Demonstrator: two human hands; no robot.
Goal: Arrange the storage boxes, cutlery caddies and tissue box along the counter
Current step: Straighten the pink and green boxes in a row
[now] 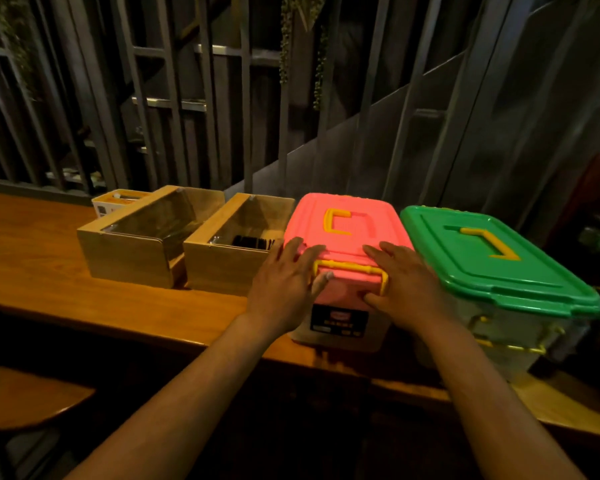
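A storage box with a pink lid (347,220) and yellow handle stands on the wooden counter (49,271). My left hand (284,282) grips its near left corner, and my right hand (402,282) grips its near right corner beside the yellow front latch. Touching its right side is a larger clear storage box with a green lid (492,258). To its left stand two wooden cutlery caddies with clear lids, one close by (222,265) with dark cutlery inside, one further left (129,251). A white tissue box (115,202) peeks out behind the left caddy.
A dark metal railing and slatted wall (222,116) run right behind the counter. A wooden stool seat (25,396) sits low at the left, below the counter's near edge. The green-lidded box overhangs the counter's near edge at the right.
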